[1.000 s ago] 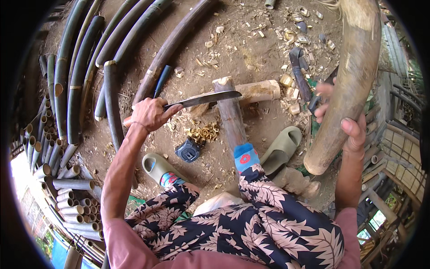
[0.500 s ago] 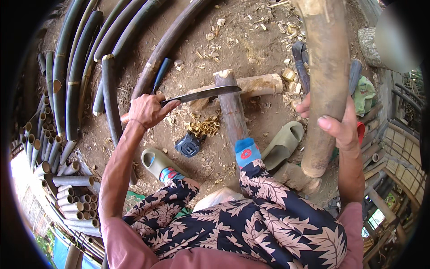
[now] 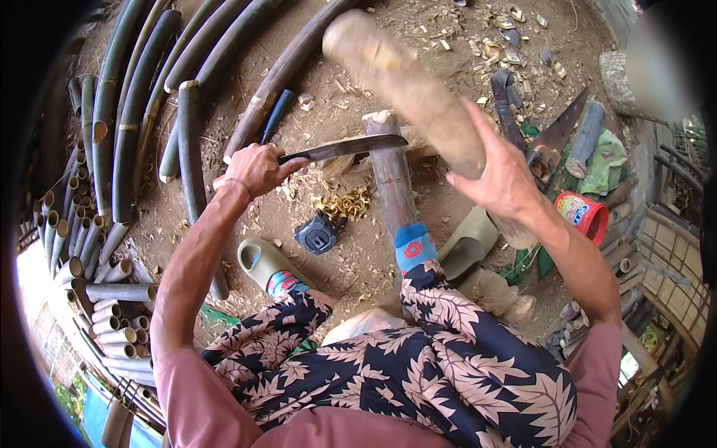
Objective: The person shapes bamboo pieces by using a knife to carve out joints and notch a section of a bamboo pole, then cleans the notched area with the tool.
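My left hand [image 3: 260, 169] is closed round the handle of a machete [image 3: 343, 148]. Its dark blade lies across the upper part of a bamboo pole [image 3: 392, 179]; whether it has bitten in, I cannot tell. My socked foot [image 3: 414, 250] presses on the pole's near end, while the far end rests over a pale log [image 3: 422, 147]. In my right hand [image 3: 502, 175] is a thick wooden club [image 3: 414, 86], blurred by motion. It slants up and leftward above the ground, its upper end beyond the blade, its lower end near a green clog [image 3: 469, 240].
Long bamboo poles [image 3: 142, 119] lie at the left, with stacked cut bamboo tubes [image 3: 119, 336] nearer. A tape measure [image 3: 317, 233] sits between my feet. At the right are a saw [image 3: 564, 123], a red tub [image 3: 590, 220] and a green bag [image 3: 603, 160]. Wood chips litter the ground.
My right hand has swung leftward, and the club has gone from nearly upright to slanting left across the view. The machete has stayed across the pole in my left hand.
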Available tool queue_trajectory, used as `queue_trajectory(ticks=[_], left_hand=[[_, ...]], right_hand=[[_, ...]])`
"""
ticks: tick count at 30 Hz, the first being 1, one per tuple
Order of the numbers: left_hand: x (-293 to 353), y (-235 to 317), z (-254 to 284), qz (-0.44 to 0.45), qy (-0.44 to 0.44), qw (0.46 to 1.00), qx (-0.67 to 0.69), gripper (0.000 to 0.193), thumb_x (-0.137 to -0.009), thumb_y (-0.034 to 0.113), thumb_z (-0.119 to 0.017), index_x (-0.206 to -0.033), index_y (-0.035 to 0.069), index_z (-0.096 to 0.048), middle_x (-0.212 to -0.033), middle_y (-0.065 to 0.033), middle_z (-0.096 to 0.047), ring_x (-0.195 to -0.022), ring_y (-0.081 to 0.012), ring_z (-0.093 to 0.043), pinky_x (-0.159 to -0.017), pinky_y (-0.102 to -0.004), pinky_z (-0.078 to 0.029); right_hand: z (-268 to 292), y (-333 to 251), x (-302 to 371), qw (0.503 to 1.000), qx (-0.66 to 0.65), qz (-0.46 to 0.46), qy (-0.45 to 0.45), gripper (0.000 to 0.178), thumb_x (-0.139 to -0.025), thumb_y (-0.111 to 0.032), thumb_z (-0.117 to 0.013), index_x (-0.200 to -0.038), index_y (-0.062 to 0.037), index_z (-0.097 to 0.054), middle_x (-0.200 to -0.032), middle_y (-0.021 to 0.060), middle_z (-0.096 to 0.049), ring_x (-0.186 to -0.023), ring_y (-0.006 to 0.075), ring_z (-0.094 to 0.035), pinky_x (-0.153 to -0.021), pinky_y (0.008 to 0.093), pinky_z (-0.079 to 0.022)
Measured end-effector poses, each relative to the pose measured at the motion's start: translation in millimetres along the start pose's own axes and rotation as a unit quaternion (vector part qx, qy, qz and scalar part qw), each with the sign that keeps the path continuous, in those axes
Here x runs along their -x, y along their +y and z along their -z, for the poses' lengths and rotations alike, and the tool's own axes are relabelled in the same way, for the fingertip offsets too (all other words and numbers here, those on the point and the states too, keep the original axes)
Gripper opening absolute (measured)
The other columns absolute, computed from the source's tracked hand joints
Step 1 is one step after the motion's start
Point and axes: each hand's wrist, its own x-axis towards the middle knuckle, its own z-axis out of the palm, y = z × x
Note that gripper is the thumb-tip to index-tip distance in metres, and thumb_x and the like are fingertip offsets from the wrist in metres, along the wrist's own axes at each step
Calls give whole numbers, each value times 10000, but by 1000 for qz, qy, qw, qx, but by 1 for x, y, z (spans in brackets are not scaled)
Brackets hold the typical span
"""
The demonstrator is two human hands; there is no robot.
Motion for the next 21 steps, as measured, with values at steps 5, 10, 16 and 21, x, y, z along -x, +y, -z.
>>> queue_trajectory(ticks=[5,10,16,21], left_hand=[[-5,-3,-5,-12,3,1000,-9,711,-863,727,-520,-679,58,-675,-634,-197,-630,-644,-397,-636,-611,-487,-501],[-3,-8,-6,-21,8,1000,-3,705,-867,722,-518,-696,63,-700,-630,-197,-633,-639,-393,-636,-616,-485,-504],[-14,-8,-7,14,-68,998,-9,634,-866,692,-556,-843,89,-751,-674,-192,-650,-695,-385,-651,-658,-482,-507],[-15,-9,-5,-1,-66,998,3,609,-867,696,-548,-916,133,-774,-679,-184,-656,-698,-374,-658,-665,-463,-518]], right_hand=[[-3,4,-7,992,102,-4,-75,1003,-712,-165,-765,-1542,-116,-203,-1406,270,-492,-1265,405,-529,-1065,438,-443],[18,-10,-29,997,53,47,10,980,-716,-189,-772,-1532,-111,-235,-1354,266,-540,-1216,422,-562,-1061,441,-448],[11,-4,-15,988,103,-27,-108,958,-737,-200,-768,-1533,-108,-242,-1417,266,-479,-1224,413,-558,-1062,451,-450],[24,5,-28,994,66,43,78,967,-732,-175,-775,-1541,-188,-245,-1350,256,-536,-1118,425,-608,-935,472,-523]])
